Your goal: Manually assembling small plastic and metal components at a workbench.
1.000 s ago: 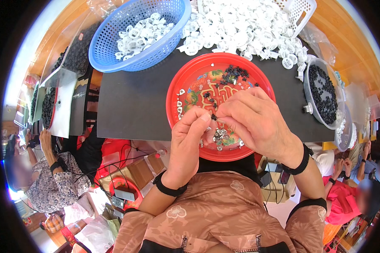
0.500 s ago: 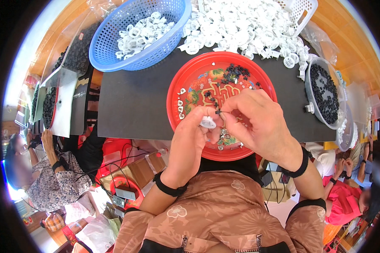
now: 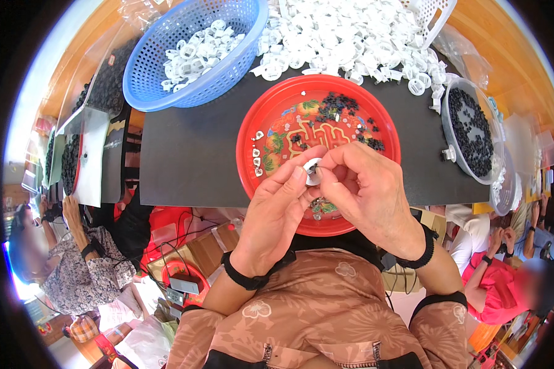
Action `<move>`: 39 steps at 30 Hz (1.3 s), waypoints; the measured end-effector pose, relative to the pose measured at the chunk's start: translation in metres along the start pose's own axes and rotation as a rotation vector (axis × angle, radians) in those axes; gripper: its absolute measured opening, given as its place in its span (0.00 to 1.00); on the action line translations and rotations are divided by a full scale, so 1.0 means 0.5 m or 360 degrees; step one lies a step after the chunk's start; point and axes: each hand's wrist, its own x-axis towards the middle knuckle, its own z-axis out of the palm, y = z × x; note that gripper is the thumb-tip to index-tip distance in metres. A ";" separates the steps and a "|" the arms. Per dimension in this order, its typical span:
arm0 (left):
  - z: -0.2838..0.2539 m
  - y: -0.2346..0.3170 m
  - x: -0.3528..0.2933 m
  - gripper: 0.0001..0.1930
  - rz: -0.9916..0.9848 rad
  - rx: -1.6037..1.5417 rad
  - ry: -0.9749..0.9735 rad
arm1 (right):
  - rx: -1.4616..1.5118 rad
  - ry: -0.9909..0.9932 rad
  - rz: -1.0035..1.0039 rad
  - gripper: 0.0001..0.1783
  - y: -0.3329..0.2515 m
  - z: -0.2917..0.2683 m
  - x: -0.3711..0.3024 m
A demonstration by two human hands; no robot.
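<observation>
A small round white plastic part (image 3: 313, 171) is pinched between the thumb and fingers of my left hand (image 3: 271, 212). My right hand (image 3: 369, 190) closes thumb and forefinger on a small black piece (image 3: 314, 167), which touches the face of the white part. Both hands hover over the near half of a red round tray (image 3: 247, 154) with a printed pattern. Inside the tray lie loose black pieces (image 3: 338, 106) toward the far right, and a short row of small whitish bits (image 3: 258, 161) along the left. Shiny little pieces (image 3: 320, 208) show below my hands.
A blue basket (image 3: 138, 77) of white parts stands at the far left. White parts (image 3: 345, 37) are heaped behind the tray on the black table (image 3: 188, 160). To the right sits a clear tub (image 3: 449, 123) of black pieces. Other people (image 3: 86, 258) sit at both sides.
The black piece, held apart from the white part before, now sits against its face. My left hand has turned the white part to face up, and my hands have come closer together.
</observation>
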 end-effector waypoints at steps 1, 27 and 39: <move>0.001 0.000 0.001 0.22 0.0025 -0.0015 -0.0014 | 0.0000 0.0003 0.0001 0.06 -0.002 0.000 0.000; -0.017 -0.026 -0.011 0.21 0.0398 0.0015 0.0087 | 0.0288 0.0155 -0.0048 0.07 -0.008 0.032 -0.012; -0.027 -0.038 -0.010 0.20 0.0453 0.0102 0.0182 | 0.0274 -0.0125 -0.0060 0.06 0.000 0.010 0.012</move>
